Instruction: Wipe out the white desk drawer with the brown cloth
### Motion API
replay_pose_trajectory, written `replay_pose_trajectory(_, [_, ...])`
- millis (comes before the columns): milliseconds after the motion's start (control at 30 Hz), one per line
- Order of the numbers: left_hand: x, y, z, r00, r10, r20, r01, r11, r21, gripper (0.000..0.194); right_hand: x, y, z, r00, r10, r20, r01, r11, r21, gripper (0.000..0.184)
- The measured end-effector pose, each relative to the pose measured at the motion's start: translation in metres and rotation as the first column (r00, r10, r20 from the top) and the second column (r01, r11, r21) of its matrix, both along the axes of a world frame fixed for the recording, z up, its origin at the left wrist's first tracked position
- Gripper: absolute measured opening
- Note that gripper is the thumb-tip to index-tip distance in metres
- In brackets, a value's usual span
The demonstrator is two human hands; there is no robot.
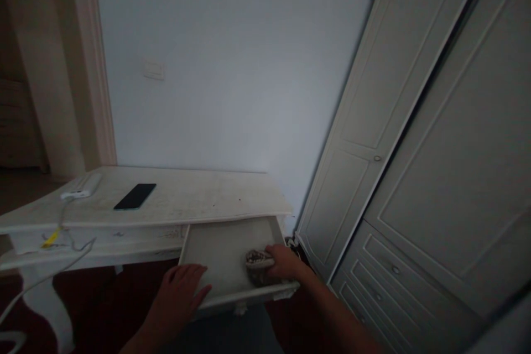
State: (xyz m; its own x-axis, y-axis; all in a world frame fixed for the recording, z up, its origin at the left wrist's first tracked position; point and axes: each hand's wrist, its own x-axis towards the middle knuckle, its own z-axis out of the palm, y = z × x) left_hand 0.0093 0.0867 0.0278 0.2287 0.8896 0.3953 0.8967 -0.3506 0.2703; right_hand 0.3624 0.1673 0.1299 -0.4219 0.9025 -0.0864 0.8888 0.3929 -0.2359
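Note:
A white desk [199, 199] has its right drawer [215, 249] pulled out. My left hand [180, 293] rests flat with fingers spread on the drawer's front left corner. Inside the drawer at its right side, my right hand [284, 261] is closed on a crumpled patterned cloth [257, 260]. The rest of the drawer floor is bare.
A dark phone [135, 196] lies on the desk top. A white power strip [81, 188] sits at the desk's left end, its cable [50, 276] hanging down. A tall white wardrobe [415, 177] stands close on the right. The wall behind is plain.

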Motion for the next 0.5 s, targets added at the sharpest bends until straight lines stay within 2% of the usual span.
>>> replay_pose_trajectory(100, [0.001, 0.003, -0.009, 0.998, 0.029, -0.053, -0.029, 1.000, -0.001, 0.051, -0.023, 0.003, -0.018, 0.997, 0.076, 0.018, -0.074, 0.993, -0.094, 0.052])
replay_pose_trajectory(200, [0.000, 0.007, -0.012, 0.995, 0.067, -0.078, -0.067, 0.998, 0.002, 0.059, -0.063, 0.009, -0.032, 0.985, 0.172, -0.024, -0.173, 0.966, -0.194, 0.052])
replay_pose_trajectory(367, [-0.003, 0.008, -0.014, 0.994, 0.081, -0.074, -0.076, 0.995, 0.064, 0.068, -0.138, 0.015, -0.048, 0.938, 0.305, -0.164, -0.343, 0.880, -0.329, 0.052])
replay_pose_trajectory(500, [-0.004, 0.005, -0.014, 0.994, 0.097, -0.051, -0.093, 0.992, 0.083, 0.065, -0.166, 0.010, -0.050, 0.867, 0.289, -0.406, -0.437, 0.833, -0.341, 0.068])
